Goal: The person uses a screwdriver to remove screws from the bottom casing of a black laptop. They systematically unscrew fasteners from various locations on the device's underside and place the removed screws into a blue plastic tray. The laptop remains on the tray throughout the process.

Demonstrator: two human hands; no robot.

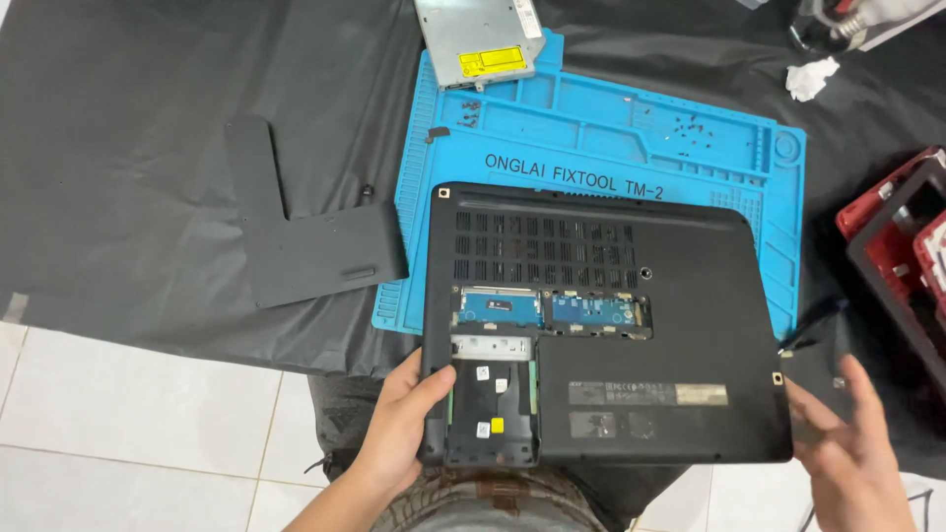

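White floor tiles showed at the near edge, under a black sheet that covered the work surface. Nearest us, our left hand gripped the near-left corner of an upturned black laptop, thumb laid on the exposed hard drive in its open bay and fingers hidden beneath the case. Our right hand hovered just beside the near-right corner, fingers spread and loosely curled, holding nothing. The laptop's near edge overhung our lap while its far part rested on a blue repair mat. Two green circuit boards lay exposed beyond the drive bay, with a vent grille farther still. To the left, an L-shaped black access cover lay flat on the sheet, apart from the mat. Loose screws were scattered in the mat's far trays. A silver optical drive lay on the mat's far-left corner. At the far right sat a crumpled white tissue, and a red crate stood at the right edge.

We judged two risks: with one hand gripping an overhanging case, the laptop could tip off the lap; and thumb pressure on the drive could strain its connector.
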